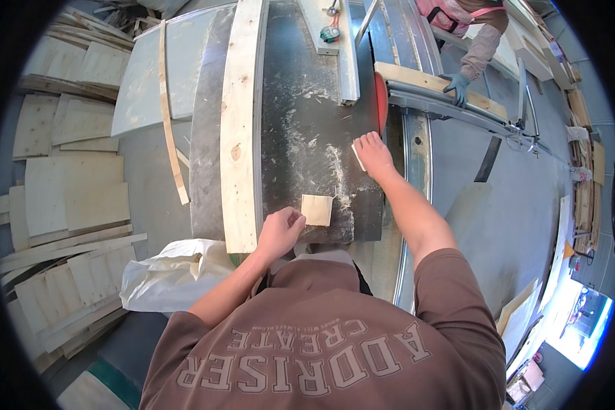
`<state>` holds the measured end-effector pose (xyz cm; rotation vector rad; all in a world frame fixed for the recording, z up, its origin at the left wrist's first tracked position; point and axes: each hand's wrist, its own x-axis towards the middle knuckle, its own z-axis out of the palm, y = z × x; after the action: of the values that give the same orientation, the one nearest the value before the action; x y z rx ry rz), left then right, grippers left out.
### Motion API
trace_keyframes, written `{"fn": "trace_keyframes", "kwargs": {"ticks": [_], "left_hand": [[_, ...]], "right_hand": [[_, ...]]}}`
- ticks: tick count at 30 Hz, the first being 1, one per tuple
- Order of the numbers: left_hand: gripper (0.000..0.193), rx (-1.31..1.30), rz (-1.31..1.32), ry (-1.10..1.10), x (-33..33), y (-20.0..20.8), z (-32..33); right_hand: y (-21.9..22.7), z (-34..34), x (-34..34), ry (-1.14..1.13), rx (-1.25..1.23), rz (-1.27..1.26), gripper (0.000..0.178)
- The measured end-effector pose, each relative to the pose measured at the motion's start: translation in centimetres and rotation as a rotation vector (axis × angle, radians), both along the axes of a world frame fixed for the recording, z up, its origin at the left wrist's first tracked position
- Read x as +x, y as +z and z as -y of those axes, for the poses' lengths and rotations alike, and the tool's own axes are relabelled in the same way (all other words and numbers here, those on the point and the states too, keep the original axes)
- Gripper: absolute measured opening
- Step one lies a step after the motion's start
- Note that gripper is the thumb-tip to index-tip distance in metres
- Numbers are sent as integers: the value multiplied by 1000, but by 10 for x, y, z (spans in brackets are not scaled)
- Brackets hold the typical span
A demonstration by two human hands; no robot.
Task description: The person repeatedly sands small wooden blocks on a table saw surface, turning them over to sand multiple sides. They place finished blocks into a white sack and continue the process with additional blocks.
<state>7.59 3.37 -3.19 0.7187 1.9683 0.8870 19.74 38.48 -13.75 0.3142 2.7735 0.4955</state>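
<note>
Far left, pale plywood offcuts (68,171) lie stacked and fanned out on the floor, with a white plastic bag (174,273) bunched just below the saw table's near corner. A thin curved wood strip (169,116) lies across the grey panel beside the table, and next to it a long pale plank (242,123) runs lengthwise along the dark, sawdust-strewn saw table (301,102). The left hand (280,232) rests at the table's near edge, its fingers curled in loosely, the fingertips touching the left edge of a small square wood piece (317,210) that lies flat on the table; it pinches rather than wraps it. Further right and farther up the table, the right hand (372,156) is closed around a small thin wood offcut (358,157), its pale end sticking out on the left of the fingers, just beside the red saw blade (380,102). Beyond the blade, another person's gloved hand (456,85) presses on a wooden board (437,85) on the sliding carriage.
</note>
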Motion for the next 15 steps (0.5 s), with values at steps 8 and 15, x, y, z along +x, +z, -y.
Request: {"fn": "trace_keyframes", "kwargs": {"ticks": [8, 15], "left_hand": [[25, -3, 35, 217, 6, -53, 11], [25, -129, 22, 119, 21, -127, -11]], "right_hand": [[95, 86, -9, -224, -373, -24, 91], [68, 203, -3, -211, -484, 4, 103]]}}
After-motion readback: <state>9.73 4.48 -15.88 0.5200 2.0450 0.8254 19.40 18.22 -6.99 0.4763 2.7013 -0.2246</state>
